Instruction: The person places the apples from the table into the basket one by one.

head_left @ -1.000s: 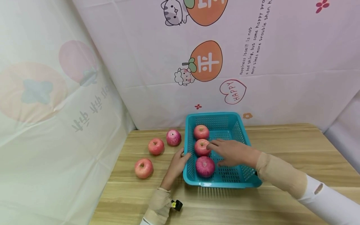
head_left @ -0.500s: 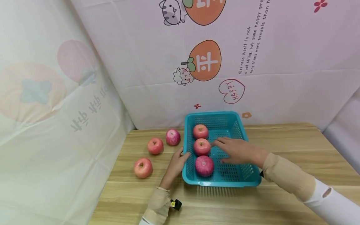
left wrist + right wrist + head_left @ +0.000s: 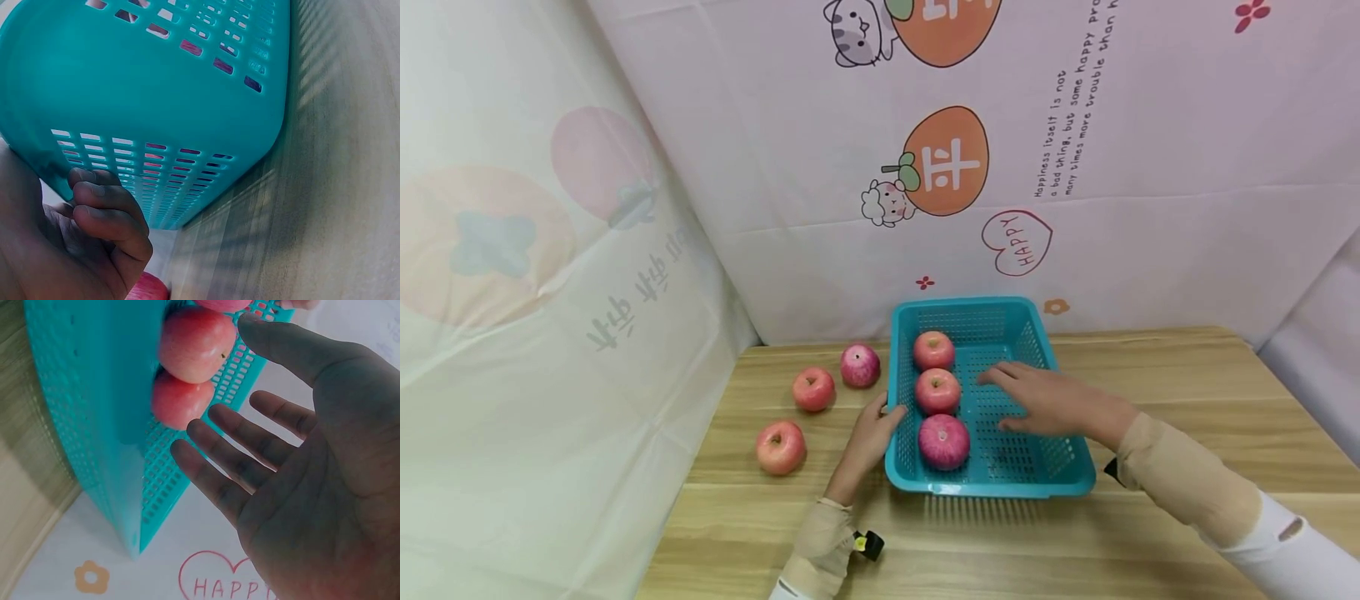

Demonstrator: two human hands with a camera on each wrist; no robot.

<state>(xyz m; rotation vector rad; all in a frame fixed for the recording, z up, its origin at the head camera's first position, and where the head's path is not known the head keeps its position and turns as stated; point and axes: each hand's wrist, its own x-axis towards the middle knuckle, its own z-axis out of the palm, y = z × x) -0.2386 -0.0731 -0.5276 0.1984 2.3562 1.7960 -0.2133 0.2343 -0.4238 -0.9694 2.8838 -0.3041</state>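
Observation:
A turquoise plastic basket (image 3: 988, 490) stands on the table. Along its left side lie a far apple (image 3: 934, 350), a middle apple (image 3: 937, 392) and a red onion (image 3: 943, 442) in a row. My left hand (image 3: 868, 435) grips the basket's left rim, thumb over the edge; the left wrist view shows the curled fingers (image 3: 109, 212) against the outer wall. Over the basket's right half, my right hand (image 3: 1052, 402) hovers with spread fingers and holds nothing. In the right wrist view its palm faces the apples, apart from them.
Left of the basket, two more apples, one nearer (image 3: 780, 447) and one farther (image 3: 813, 389), lie on the wooden table (image 3: 1165, 392) beside another red onion (image 3: 860, 367). A printed cloth (image 3: 805, 275) hangs behind the table, and a pale cloth hangs at left.
My right hand has drawn back to the right, away from the middle apple that its fingers were at. The left hand keeps its hold on the rim; the fruit stays put.

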